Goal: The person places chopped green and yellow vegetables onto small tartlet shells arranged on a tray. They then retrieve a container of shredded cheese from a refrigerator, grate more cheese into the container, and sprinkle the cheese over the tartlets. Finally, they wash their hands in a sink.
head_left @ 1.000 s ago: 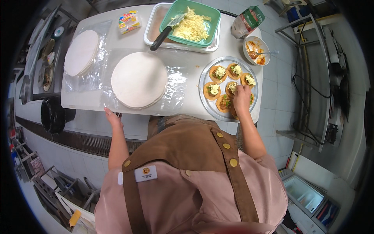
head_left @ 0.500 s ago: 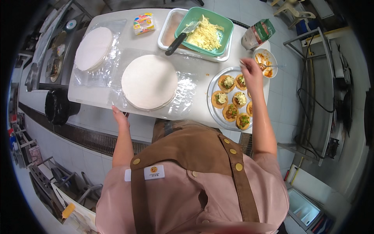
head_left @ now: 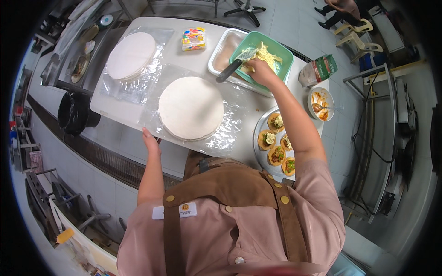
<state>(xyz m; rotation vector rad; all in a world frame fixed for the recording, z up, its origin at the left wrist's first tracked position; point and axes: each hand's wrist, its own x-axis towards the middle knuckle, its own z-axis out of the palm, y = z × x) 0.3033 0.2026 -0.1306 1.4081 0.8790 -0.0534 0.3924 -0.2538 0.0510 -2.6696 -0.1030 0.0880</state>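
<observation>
My right hand (head_left: pixel 261 73) reaches into a green plastic tub (head_left: pixel 289 59), fingers bent down and closed in the pale yellow grated cheese (head_left: pixel 269 54); their tips are partly hidden. A black-handled grater (head_left: pixel 229 71) lies across the tub's left side. Below my right forearm, a round metal tray (head_left: pixel 259 154) holds several mini pizzas (head_left: pixel 276 155) with sauce and green bits, some topped with cheese. The forearm hides part of the tray. My left hand (head_left: pixel 152 141) is at the table's front edge, thumb up against it, the other fingers mostly hidden.
Round white sheets (head_left: pixel 191 108) are stacked on clear plastic at the table's middle, with another stack (head_left: pixel 131 55) to the left. A colourful packet (head_left: pixel 194 39), a green-and-white pouch (head_left: pixel 318 70) and a sauce bowl (head_left: pixel 321 103) with a spoon also stand there. A person (head_left: pixel 341 10) sits far off.
My right hand has moved from above the tray, left and away from me, into the cheese in the tub. My left hand stays at the table edge. The whole view has shifted.
</observation>
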